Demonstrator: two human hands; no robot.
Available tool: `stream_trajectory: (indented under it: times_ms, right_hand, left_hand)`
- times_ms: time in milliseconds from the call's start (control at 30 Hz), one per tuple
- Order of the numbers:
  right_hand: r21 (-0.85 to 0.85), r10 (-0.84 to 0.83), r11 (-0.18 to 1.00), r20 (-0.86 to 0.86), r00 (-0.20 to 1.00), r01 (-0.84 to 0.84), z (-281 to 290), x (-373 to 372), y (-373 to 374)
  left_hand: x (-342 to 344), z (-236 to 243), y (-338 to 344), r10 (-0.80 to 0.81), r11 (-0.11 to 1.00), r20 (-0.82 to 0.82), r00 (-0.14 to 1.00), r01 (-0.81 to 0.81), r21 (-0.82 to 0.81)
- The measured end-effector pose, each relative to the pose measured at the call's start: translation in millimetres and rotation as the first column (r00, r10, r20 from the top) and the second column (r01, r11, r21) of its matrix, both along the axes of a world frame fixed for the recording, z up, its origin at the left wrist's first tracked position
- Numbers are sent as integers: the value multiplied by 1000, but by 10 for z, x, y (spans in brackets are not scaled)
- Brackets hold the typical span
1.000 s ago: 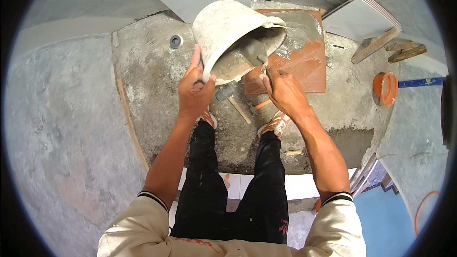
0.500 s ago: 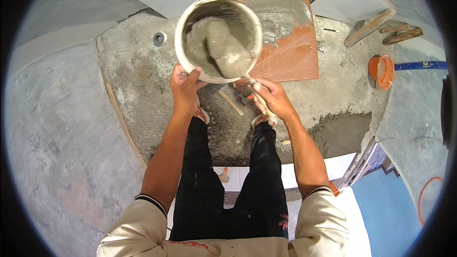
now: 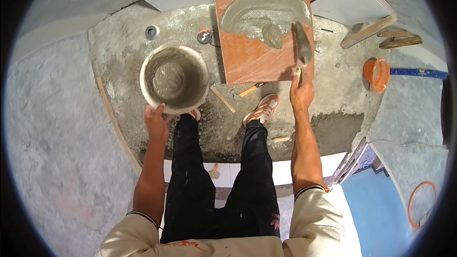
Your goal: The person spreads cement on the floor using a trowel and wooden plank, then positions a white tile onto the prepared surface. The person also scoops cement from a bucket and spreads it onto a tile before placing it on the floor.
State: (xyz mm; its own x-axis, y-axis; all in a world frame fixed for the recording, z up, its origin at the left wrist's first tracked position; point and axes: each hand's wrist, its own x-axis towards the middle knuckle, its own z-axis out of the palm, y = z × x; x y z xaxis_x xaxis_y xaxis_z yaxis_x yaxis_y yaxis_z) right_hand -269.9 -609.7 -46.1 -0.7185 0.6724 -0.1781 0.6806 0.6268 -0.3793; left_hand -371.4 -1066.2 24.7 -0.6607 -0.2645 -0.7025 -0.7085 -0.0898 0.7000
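Note:
My left hand point(image 3: 157, 120) grips the near rim of a white bucket point(image 3: 145, 96), which has grey mortar point(image 3: 170, 78) inside. In my right hand point(image 3: 302, 94) is the handle of a pointing trowel point(image 3: 303, 45), its blade smeared grey and held over the right side of an orange-brown tile point(image 3: 257, 66). The tile lies back up, with ridges showing. Wet mortar point(image 3: 266, 7) covers its far part in a thick curved band, and a separate lump sits nearer its middle. My fingertips inside the bucket's rim are partly hidden.
A hammer with a wooden handle point(image 3: 223, 98) and an orange-handled tool point(image 3: 251, 90) lie by my feet. An orange bucket point(image 3: 379, 75) and a blue spirit level point(image 3: 419, 72) are at right. White tiles point(image 3: 354, 0) lean at the back; a grey tape roll point(image 3: 152, 32) lies far left.
The bucket has moved left and nearer, away from the tile. My right hand has shifted right with the trowel, from the bucket to over the tile. A lump of mortar now shows on the tile.

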Motion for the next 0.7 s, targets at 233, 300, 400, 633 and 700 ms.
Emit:
stream_trajectory:
  times_ms: [233, 300, 400, 633, 700]
  right_hand:
    - [-101, 263, 963, 152, 953, -250, -124, -136, 135]
    - [-40, 127, 992, 100, 987, -124, -374, -166, 420]
    - [-451, -222, 835, 246, 944, 314, -357, -290, 583]
    - [-316, -222, 925, 4, 975, 212, -680, 1223, 153]
    - [-470, -364, 807, 79, 928, 357, -468, 860, 151]
  left_hand:
    - [147, -8, -188, 12, 1000, 26, 1000, -12, 7]
    - [154, -102, -189, -21, 999, 31, 999, 20, 30]
    - [175, -58, -275, -38, 999, 26, 999, 38, 8]
    - [197, -121, -252, -22, 999, 62, 998, 20, 36]
    - [263, -52, -315, 7, 1000, 65, 998, -9, 24]
